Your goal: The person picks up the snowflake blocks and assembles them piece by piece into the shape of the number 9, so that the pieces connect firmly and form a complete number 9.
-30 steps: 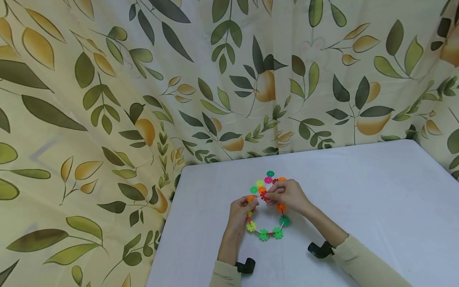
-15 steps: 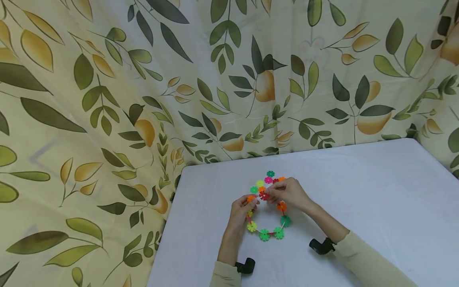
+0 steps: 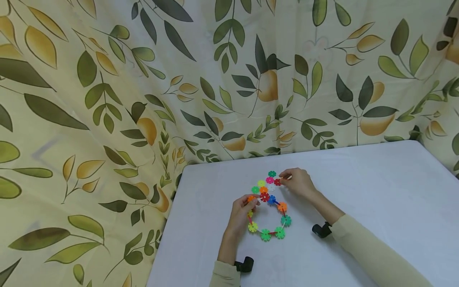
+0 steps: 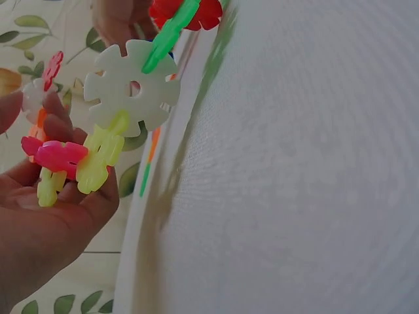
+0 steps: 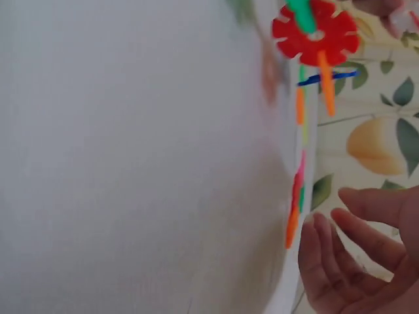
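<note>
A chain of interlocking plastic snowflake discs (image 3: 265,235) curves round in a ring above the white table. My left hand (image 3: 239,213) grips its left side, near an orange disc (image 3: 251,198). In the left wrist view, pink (image 4: 60,157), yellow (image 4: 100,157) and white (image 4: 131,85) discs of it run along the fingers. A red disc (image 3: 264,197) sits beside the left fingertips, with a blue disc (image 3: 271,199) close by. My right hand (image 3: 298,182) is at the loose discs, fingertips by a red one (image 3: 277,182). The right wrist view shows thumb and fingers apart, holding nothing.
Several loose discs lie beyond the ring: dark green (image 3: 272,173), pink (image 3: 269,180), yellow (image 3: 261,183), light green (image 3: 255,189), orange (image 3: 263,189) and white (image 3: 271,187). Behind the white-covered table (image 3: 358,191) hangs a leaf-patterned curtain (image 3: 201,79).
My right hand has let go of the red disc in the chain and moved away and to the right, to the loose discs. The blue disc has come into view. My left hand keeps its grip.
</note>
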Motion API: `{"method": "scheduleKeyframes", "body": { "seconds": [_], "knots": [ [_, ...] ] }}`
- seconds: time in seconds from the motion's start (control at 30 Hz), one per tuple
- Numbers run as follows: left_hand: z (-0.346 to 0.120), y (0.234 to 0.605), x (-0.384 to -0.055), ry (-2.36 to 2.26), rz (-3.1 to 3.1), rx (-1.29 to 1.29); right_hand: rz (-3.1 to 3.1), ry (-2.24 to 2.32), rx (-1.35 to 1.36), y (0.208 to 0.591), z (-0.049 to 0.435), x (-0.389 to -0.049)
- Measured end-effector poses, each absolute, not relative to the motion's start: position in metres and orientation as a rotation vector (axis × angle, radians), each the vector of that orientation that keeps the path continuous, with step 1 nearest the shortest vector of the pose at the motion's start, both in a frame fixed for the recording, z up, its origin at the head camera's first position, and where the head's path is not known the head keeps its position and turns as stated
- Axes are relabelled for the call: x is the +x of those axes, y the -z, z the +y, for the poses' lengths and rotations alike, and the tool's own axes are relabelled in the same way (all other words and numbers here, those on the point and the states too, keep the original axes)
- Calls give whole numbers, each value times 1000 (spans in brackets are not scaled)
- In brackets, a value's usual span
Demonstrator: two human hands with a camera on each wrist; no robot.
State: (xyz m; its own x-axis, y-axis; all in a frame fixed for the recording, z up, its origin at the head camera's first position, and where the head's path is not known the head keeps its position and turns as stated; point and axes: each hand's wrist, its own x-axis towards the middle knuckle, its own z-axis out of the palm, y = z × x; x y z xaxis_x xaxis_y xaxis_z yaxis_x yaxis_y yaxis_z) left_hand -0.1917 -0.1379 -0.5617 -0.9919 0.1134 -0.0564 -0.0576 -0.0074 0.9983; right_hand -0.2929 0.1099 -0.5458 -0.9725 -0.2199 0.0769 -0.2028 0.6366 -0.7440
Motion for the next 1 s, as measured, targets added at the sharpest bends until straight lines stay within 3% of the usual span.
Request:
{"method": "scheduleKeyframes", "body": {
  "seconds": [0.23,0.53,1.0],
  "knots": [
    [-137,562,-193,-2129,2139,14,2883,1018,-343,559,108,-304],
    [-139,560,-192,-2159,2108,18,2896,1107,-316,559,113,-307],
    [-139,563,-196,-2175,2103,26,2653,1587,-595,538,99,-265]
  ]
}}
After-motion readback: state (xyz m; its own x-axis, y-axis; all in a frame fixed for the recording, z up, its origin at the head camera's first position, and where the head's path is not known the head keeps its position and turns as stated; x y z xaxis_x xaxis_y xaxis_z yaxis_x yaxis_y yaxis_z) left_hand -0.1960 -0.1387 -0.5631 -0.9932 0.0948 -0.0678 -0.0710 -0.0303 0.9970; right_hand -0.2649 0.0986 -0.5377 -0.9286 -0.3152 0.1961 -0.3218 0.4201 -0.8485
